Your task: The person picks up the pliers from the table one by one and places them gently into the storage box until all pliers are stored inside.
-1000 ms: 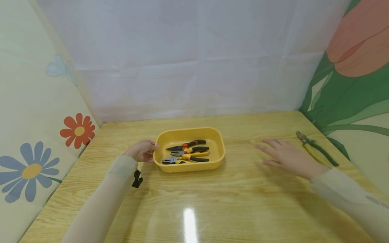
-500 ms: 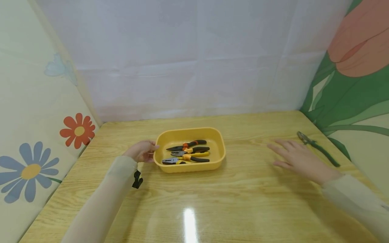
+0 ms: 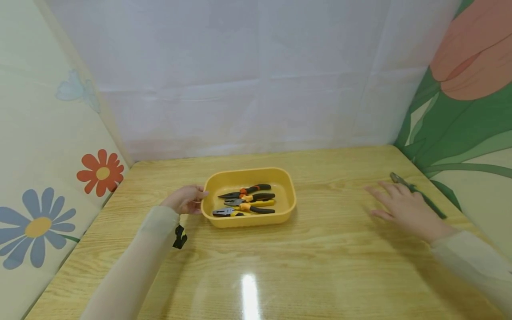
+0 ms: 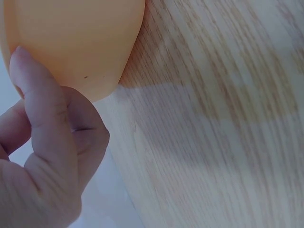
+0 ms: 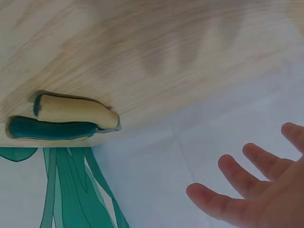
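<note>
My left hand (image 3: 186, 199) pinches the left rim of a yellow plastic tray (image 3: 289, 195), its thumb over the edge in the left wrist view. Inside the tray lie several pliers, among them long-nose pliers (image 3: 246, 191) with black and red handles and combination pliers (image 3: 228, 212) at the front. To the right, my right hand (image 3: 412, 212) hovers over the table with fingers spread, holding nothing. Beside and partly behind it are pliers (image 3: 430, 204) with green and yellow handles; in the head view the hand hides the yellow one, but both handles show in the right wrist view.
The wood-grain table (image 3: 320, 258) has a white sheet (image 3: 256, 89) hanging behind it. Flower-printed panels (image 3: 40, 133) stand along both sides. A small black strap piece (image 3: 180, 237) hangs under the left wrist.
My right hand has moved to the right, closer to the green and yellow pliers, and now covers part of them. The left hand and the tray have stayed in place.
</note>
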`<act>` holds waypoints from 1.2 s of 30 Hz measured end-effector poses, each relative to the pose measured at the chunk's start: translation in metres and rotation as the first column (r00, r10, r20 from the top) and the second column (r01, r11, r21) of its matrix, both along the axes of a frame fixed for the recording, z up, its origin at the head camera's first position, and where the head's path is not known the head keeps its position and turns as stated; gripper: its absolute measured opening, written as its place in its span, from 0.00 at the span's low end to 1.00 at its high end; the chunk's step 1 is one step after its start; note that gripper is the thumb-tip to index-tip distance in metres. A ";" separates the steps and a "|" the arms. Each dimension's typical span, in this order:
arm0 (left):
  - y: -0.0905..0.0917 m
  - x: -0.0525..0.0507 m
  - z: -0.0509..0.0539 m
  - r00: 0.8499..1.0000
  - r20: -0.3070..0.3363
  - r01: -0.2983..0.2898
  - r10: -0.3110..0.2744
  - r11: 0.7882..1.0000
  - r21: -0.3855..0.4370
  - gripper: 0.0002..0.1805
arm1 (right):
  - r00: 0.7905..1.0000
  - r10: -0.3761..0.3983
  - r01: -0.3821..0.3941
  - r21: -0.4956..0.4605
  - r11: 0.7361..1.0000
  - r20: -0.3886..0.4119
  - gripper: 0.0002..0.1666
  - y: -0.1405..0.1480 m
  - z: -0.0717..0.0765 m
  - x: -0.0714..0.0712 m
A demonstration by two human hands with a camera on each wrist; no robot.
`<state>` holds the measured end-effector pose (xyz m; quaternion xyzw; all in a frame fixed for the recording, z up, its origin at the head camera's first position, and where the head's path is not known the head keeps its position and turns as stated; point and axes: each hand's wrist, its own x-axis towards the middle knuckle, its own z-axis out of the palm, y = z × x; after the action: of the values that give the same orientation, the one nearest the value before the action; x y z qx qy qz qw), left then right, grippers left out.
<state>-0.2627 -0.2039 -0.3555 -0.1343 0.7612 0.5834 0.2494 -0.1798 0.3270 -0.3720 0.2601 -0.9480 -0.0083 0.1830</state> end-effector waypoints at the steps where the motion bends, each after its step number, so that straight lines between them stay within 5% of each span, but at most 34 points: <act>1: 0.000 0.000 0.000 1.000 0.000 0.001 -0.001 1.000 0.002 0.11 | 1.000 0.000 0.000 0.001 1.000 -0.005 0.35 0.002 -0.001 0.000; 36: -0.001 -0.001 0.000 1.000 0.017 0.021 -0.022 0.999 0.027 0.14 | 0.990 -0.098 0.102 -0.041 0.994 0.099 0.34 0.050 -0.021 -0.016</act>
<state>-0.2638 -0.2051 -0.3555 -0.1276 0.7524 0.5898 0.2639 -0.1956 0.3768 -0.3926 0.2081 -0.9676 0.0166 0.1423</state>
